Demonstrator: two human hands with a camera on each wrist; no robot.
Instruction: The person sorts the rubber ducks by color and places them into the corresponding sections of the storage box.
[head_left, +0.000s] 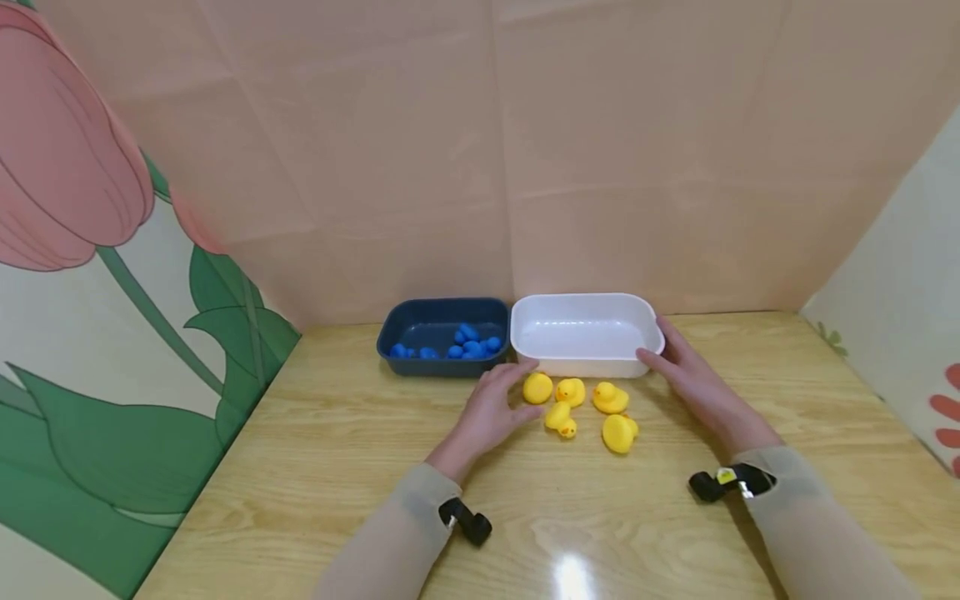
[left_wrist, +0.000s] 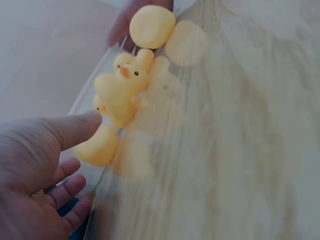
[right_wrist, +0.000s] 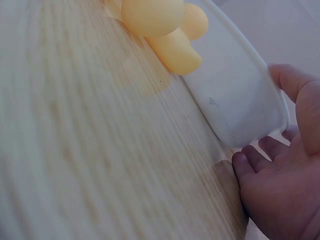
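Note:
My right hand holds the right end of a white rectangular dish, its thumb at the front corner of the rim and its fingers along the end wall. In the right wrist view the thumb lies on the rim and the fingertips sit low by the base. My left hand reaches to the dish's front left corner, thumb stretched out and the other fingers loosely bent, with nothing in its grasp. Several yellow rubber ducks lie before the dish, some tipped over. One duck stands just past the left thumb.
Left of the white dish sits a dark blue dish, with several small blue objects inside. Both dishes stand near the back of the wooden table, in front of a pinkish sheet. A tulip-patterned wall borders the left side.

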